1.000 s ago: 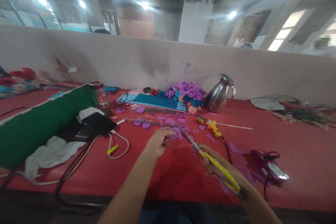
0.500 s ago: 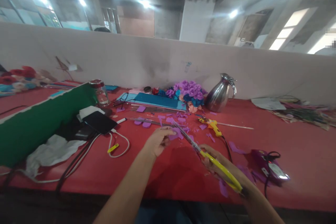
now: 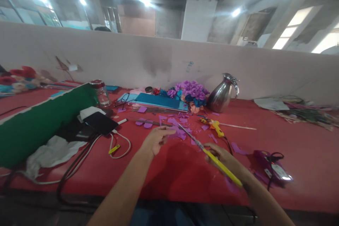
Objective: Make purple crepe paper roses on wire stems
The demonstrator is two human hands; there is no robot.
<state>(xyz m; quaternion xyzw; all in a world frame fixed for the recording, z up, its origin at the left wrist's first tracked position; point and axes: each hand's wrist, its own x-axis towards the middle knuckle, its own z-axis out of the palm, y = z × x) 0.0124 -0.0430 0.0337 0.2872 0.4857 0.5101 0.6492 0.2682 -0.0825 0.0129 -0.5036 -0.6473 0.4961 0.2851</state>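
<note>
My right hand (image 3: 218, 153) is wrapped round a pair of scissors (image 3: 221, 167) with long yellow handles. Their metal blades look closed and point up and left, toward my left hand. The fingers of my left hand (image 3: 157, 139) are pinched together on a piece of purple paper (image 3: 178, 133), which shows just past the fingertips near the scissor tips. Where the held piece ends and the loose scraps behind it begin is hard to make out. Several purple paper scraps (image 3: 148, 124) lie on the red table (image 3: 177, 169) beyond both hands.
A yellow glue gun (image 3: 217, 129) lies right of the scraps, near a steel jug (image 3: 221, 95). Purple paper flowers (image 3: 192, 90) sit behind beside blue sheets (image 3: 159, 101). A purple device (image 3: 272, 169) is at right; a phone (image 3: 101, 123), cables and a green board (image 3: 47, 123) are at left.
The scissor blades and handles have come closer together. My left hand has shifted slightly left, and its fingers are straighter. The things on the table look the same.
</note>
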